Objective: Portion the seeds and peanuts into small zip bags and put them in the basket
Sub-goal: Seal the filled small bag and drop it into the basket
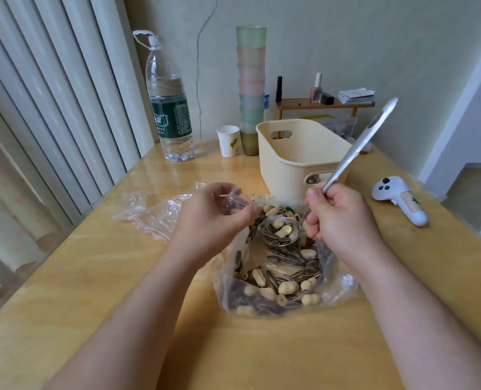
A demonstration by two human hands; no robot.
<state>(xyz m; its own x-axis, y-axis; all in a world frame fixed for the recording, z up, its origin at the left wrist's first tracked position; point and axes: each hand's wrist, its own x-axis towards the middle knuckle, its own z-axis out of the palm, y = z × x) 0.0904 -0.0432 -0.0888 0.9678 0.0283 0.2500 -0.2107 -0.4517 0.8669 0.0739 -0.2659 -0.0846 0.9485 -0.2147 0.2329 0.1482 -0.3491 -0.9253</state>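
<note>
Our left hand (219,212) pinches a zip bag (237,202) open by its limp, slippery rim over the big bag (275,277). Our right hand (337,218) grips the spoon (354,153), loaded with light, loose seeds and peanuts (280,232). The basket (298,153) stands just behind.

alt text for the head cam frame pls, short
A person's right hand holds a metal spoon loaded with sunflower seeds and peanuts over a large open bag of the mix, while the left hand pinches open a small zip bag. A cream basket stands just behind on the wooden table.
</note>
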